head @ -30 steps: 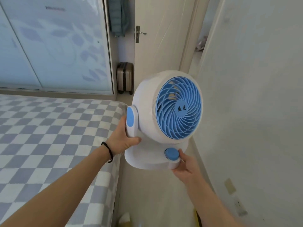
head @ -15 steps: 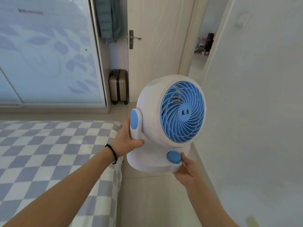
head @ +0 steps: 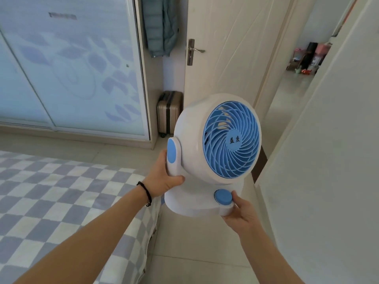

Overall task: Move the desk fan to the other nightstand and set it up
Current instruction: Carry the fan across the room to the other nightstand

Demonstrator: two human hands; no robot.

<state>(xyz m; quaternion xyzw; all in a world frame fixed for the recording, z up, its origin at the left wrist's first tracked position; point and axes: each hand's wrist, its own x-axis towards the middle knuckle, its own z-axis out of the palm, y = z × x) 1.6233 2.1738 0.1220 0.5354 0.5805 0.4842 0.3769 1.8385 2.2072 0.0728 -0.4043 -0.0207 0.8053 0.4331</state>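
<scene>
The desk fan point(head: 215, 156) is held up in the middle of the scene, above the floor point(head: 184, 253), with its grille facing the near right. The left hand point(head: 164, 179) holds the fan's left support arm; the right hand point(head: 240, 216) holds the near right edge of the fan's base, beside the knob point(head: 223, 197). The bed point(head: 51, 201) lies to the near left, its corner just below the left forearm. Far left stands a sliding wardrobe point(head: 71, 68). To its right a suitcase point(head: 169, 112) stands on the floor against the far wall, with a jacket point(head: 160, 25) hanging above it. The door point(head: 229, 48) is right of the suitcase, behind the fan. A wall point(head: 328, 160) runs along the right.
</scene>
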